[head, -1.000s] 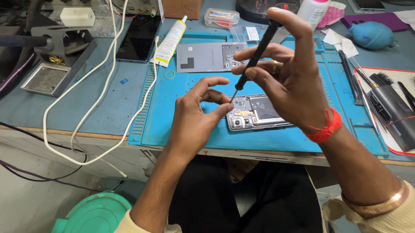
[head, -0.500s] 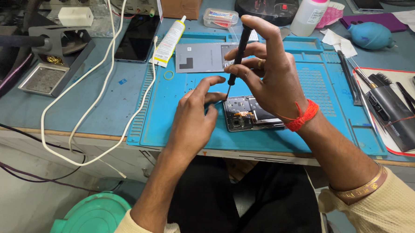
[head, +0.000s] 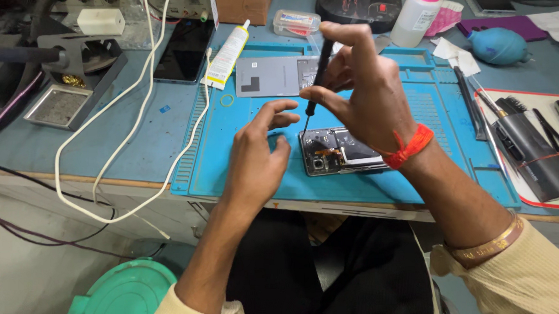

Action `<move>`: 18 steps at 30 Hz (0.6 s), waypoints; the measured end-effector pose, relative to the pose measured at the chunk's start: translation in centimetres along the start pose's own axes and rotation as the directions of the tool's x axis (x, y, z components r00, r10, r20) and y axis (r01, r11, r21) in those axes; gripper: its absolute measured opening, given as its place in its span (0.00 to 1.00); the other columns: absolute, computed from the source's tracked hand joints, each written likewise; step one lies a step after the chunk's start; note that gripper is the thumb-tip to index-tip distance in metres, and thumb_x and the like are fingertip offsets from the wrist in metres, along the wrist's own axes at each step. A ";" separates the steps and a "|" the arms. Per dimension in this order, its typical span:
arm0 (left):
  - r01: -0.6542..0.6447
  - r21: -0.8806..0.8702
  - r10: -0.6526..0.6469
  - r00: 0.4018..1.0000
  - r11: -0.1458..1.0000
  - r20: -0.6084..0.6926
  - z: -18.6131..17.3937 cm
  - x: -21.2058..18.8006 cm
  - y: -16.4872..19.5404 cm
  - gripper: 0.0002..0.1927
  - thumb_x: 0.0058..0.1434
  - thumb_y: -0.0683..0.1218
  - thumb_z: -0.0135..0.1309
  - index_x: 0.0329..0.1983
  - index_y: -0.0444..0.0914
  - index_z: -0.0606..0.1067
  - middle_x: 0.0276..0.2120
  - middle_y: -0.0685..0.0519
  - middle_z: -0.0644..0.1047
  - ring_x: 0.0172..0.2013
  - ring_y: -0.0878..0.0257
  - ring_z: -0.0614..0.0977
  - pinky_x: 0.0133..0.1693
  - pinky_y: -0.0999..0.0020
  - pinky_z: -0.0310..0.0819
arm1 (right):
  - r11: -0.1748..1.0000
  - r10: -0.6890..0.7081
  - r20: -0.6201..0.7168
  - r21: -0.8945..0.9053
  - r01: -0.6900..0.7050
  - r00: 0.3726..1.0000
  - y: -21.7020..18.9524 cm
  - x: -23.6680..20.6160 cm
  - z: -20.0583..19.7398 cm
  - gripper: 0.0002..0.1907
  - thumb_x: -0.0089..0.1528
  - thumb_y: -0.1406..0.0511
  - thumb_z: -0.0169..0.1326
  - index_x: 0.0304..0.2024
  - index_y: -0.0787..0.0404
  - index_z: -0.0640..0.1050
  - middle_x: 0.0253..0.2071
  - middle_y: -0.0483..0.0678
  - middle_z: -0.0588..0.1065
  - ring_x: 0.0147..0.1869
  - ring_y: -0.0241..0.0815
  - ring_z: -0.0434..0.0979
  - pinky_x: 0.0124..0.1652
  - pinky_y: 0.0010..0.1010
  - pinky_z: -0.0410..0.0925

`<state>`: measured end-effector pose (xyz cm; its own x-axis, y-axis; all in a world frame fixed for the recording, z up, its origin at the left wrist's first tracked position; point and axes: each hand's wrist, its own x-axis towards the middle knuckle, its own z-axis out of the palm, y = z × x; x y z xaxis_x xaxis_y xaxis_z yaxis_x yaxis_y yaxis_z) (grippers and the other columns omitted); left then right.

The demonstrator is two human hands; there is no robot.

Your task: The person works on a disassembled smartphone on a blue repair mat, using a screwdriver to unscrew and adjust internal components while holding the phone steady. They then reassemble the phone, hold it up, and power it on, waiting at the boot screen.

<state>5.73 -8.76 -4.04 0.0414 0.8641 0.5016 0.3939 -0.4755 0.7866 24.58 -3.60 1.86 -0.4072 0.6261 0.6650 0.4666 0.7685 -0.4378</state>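
Blue mat (head: 242, 171) at centre frame carries the opened phone (head: 336, 153); right hand (head: 368, 100) pinches a black screwdriver (head: 317, 80), tip poised above its top-left corner, left hand (head: 257, 155) spread beside, steadying—seating the tip looks next.

Bright even light, soft shadows, sharp focus.

Blue workbench (head: 134, 144) w/ a blue repair mat (head: 368, 184) on top; on the mat: opened phone (head: 339, 151) and grey back cover (head: 273, 75). Left of mat: white cable (head: 125, 142), dark phone (head: 184, 51), glue tube (head: 228, 52), metal tray (head: 57, 105). Back/right: white bottle w/ pink cap (head: 419, 9), teal air blower (head: 498, 46), tool pad (head: 543, 152).
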 end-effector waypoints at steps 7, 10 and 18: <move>-0.097 0.371 0.081 0.995 0.924 0.058 -2.0 1.1 -1.4 0.13 0.57 0.41 0.61 0.46 0.39 0.80 0.41 0.49 0.81 0.45 0.51 0.82 0.50 0.55 0.69 | 0.997 -0.023 0.026 0.079 0.020 0.999 0.1 0.1 0.1 0.34 0.66 0.75 0.64 0.67 0.60 0.60 0.41 0.53 0.80 0.47 0.42 0.87 0.40 0.30 0.81; -0.106 0.525 0.084 0.994 0.845 0.066 -2.3 1.7 -1.8 0.08 0.55 0.46 0.65 0.37 0.41 0.84 0.37 0.50 0.80 0.44 0.52 0.78 0.50 0.53 0.63 | 0.987 -0.110 0.027 0.124 0.105 0.994 0.3 0.3 0.1 0.35 0.65 0.77 0.62 0.67 0.61 0.58 0.45 0.56 0.78 0.50 0.45 0.85 0.45 0.33 0.80; -0.038 0.541 -0.030 0.993 0.840 0.116 -2.6 2.4 -1.9 0.06 0.52 0.48 0.67 0.28 0.41 0.85 0.33 0.52 0.80 0.42 0.55 0.79 0.53 0.54 0.61 | 0.999 -0.036 0.026 0.007 0.036 0.999 -0.4 0.6 0.1 0.36 0.65 0.72 0.69 0.65 0.61 0.59 0.40 0.55 0.77 0.44 0.41 0.85 0.41 0.29 0.80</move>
<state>2.67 -6.25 -3.42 0.1360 0.8915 0.4321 0.8259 -0.3429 0.4476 24.01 -3.49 2.37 -0.4442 0.6015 0.6640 0.4465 0.7912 -0.4179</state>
